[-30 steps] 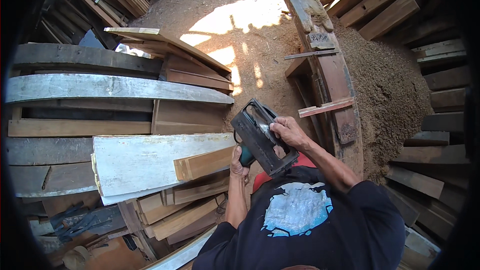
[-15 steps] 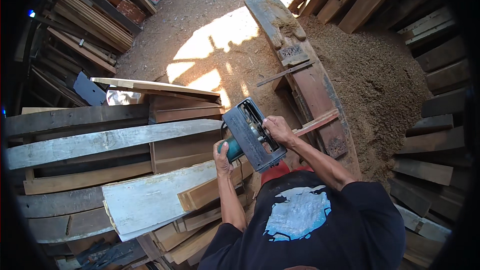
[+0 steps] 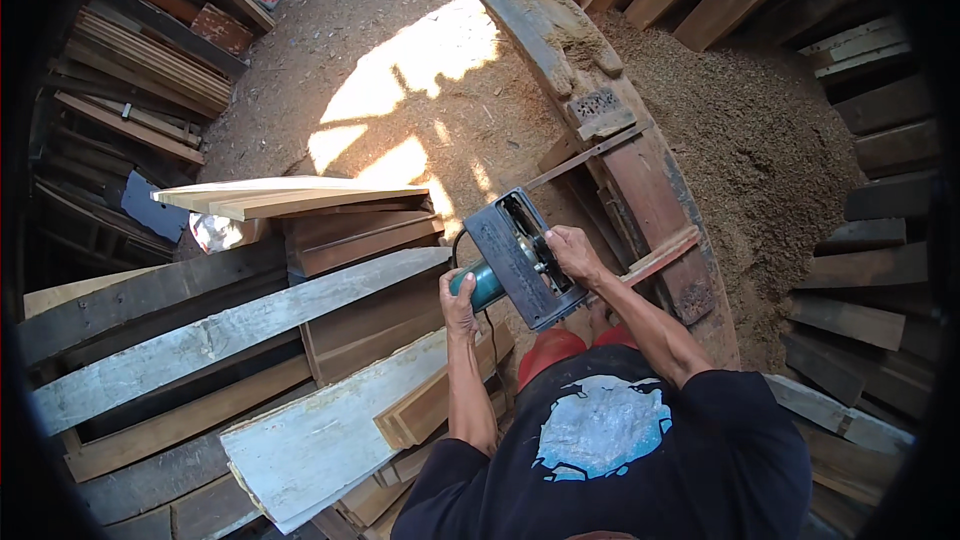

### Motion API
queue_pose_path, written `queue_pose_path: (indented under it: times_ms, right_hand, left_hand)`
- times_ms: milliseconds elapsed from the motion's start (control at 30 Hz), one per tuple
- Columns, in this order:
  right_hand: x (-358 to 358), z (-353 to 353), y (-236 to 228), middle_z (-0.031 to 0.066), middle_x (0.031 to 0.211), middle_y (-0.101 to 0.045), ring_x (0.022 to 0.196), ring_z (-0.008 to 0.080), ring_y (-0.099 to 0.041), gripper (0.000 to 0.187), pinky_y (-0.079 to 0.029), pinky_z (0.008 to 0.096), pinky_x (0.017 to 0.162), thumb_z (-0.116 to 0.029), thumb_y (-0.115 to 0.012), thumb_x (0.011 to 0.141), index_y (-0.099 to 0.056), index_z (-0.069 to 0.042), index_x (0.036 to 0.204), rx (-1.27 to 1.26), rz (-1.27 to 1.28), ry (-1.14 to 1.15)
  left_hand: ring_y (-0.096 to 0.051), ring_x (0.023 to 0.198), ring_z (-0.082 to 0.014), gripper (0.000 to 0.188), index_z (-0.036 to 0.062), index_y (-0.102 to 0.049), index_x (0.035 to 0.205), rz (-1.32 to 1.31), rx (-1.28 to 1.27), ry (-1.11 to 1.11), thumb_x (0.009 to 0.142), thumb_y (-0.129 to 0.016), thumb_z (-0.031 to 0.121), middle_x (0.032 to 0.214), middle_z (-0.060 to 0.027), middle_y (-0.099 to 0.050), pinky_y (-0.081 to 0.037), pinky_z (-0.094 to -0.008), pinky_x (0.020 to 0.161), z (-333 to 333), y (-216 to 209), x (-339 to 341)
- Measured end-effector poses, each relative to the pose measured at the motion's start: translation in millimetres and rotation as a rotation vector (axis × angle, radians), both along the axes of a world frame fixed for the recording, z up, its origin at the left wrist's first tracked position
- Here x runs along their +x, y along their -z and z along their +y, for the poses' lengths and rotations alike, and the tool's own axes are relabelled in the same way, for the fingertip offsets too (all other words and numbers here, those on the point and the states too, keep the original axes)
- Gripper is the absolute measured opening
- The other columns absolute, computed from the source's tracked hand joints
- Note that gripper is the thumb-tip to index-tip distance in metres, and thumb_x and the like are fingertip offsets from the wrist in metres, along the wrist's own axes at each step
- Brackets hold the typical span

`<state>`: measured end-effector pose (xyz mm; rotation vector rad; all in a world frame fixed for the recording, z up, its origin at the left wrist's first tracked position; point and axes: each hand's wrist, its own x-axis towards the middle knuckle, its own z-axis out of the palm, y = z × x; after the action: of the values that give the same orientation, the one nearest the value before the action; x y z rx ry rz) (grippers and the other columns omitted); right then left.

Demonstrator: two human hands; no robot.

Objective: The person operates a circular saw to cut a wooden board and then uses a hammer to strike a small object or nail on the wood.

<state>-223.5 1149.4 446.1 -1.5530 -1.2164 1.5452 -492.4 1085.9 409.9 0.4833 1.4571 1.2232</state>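
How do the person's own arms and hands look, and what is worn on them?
Both hands, the left hand and the right hand, are bare, with no gloves. No watch or ring shows. The forearms are bare too. Short sleeves of a black T-shirt with a pale blue and white print cover only the upper arms.

Stacked planks [image 3: 250, 340] crowding the person's left, long timber beam [image 3: 640, 180] and sawdust heap [image 3: 760, 150] on the right, bare dirt ground [image 3: 400, 90] open ahead between them, circular saw [image 3: 520, 260] filling the space before both hands
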Motion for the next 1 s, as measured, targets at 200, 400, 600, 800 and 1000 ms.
queue_pose_path:
  times_ms: [200, 400, 600, 800, 1000]
  right_hand:
    - [6, 6, 2, 0.0102, 0.070, -0.056, 0.067, 0.0160, -0.051, 0.039, -0.045, 0.0376, 0.065, -0.027, -0.052, 0.101, -0.061, 0.005, 0.082, 0.003, -0.012, 0.039]
    - [10, 9, 2, 0.0061, 0.067, -0.052, 0.066, 0.0120, -0.049, 0.038, -0.043, 0.0355, 0.062, -0.026, -0.053, 0.101, -0.059, 0.004, 0.079, 0.011, -0.001, 0.050]
    - [15, 10, 6, 0.0043, 0.066, -0.051, 0.066, 0.0109, -0.048, 0.038, -0.042, 0.0349, 0.061, -0.026, -0.053, 0.101, -0.059, 0.002, 0.077, -0.014, 0.054, 0.100]
    - [24, 12, 5, -0.0014, 0.072, -0.054, 0.068, 0.0083, -0.047, 0.034, -0.041, 0.0299, 0.061, -0.025, -0.052, 0.103, -0.063, 0.001, 0.083, 0.003, -0.030, 0.036]
    - [26, 9, 3, -0.0006, 0.072, -0.053, 0.068, 0.0089, -0.047, 0.035, -0.041, 0.0309, 0.062, -0.025, -0.053, 0.103, -0.061, 0.002, 0.081, -0.045, 0.001, 0.031]
  left_hand:
    - [-0.059, 0.094, -0.0160, 0.047, 0.0067, -0.059, 0.118, 0.001, -0.027, 0.049, 0.083, -0.083, 0.026, 0.105, -0.0069, -0.062, -0.051, -0.0335, 0.086, 10, 6, 4]
    - [-0.060, 0.094, -0.0152, 0.045, 0.0075, -0.057, 0.117, -0.058, -0.018, 0.062, 0.084, -0.083, 0.024, 0.106, -0.0072, -0.063, -0.052, -0.0336, 0.086, 18, 3, 10]
    - [-0.060, 0.095, -0.0153, 0.044, 0.0080, -0.058, 0.116, -0.062, -0.026, 0.082, 0.084, -0.083, 0.024, 0.106, -0.0067, -0.063, -0.052, -0.0340, 0.085, 24, 1, 15]
    - [-0.060, 0.097, -0.0160, 0.045, 0.0082, -0.057, 0.117, -0.068, -0.005, 0.095, 0.084, -0.083, 0.024, 0.108, -0.0072, -0.062, -0.052, -0.0342, 0.088, 24, 3, 19]
    - [-0.060, 0.098, -0.0163, 0.048, 0.0092, -0.056, 0.120, -0.090, -0.018, 0.108, 0.084, -0.084, 0.025, 0.110, -0.0077, -0.062, -0.052, -0.0346, 0.090, 19, 10, 20]
